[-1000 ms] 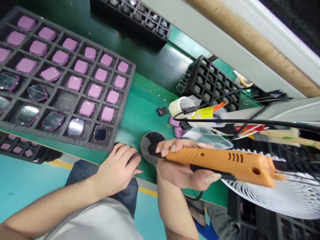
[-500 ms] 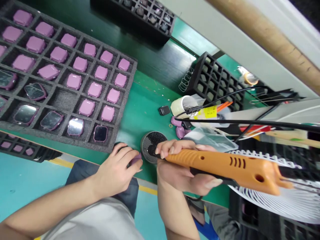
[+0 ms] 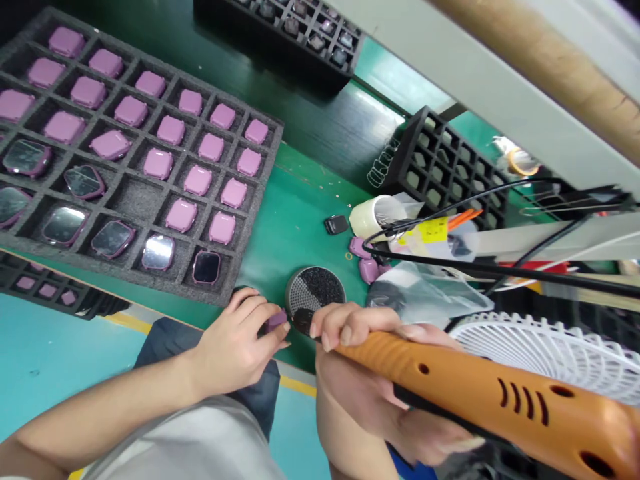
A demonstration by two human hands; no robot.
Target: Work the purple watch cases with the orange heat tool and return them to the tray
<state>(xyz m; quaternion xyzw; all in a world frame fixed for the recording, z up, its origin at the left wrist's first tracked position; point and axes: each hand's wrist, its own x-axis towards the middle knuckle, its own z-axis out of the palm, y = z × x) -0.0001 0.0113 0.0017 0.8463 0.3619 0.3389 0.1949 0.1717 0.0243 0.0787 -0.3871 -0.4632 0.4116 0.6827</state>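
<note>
My left hand is closed round a small purple watch case at the bench's front edge; fingers cover most of it. My right hand is wrapped round an orange electric screwdriver that lies slantwise, its dark front end pointing left toward the watch case. Whether its tip touches the case I cannot tell. Just behind the front end stands a round dish of tiny dark pieces. To the left, a grey foam tray holds many purple watch cases, some showing dark glass faces.
A cream cup, a black watch body and loose purple cases lie beyond the dish. Black cables cross at right above a white fan guard. Black divided trays stand farther back, under a pale beam.
The screwdriver's rear end has swung down and closer to the camera, and its front end has shifted slightly down and left. My left hand keeps the watch case nearly in place.
</note>
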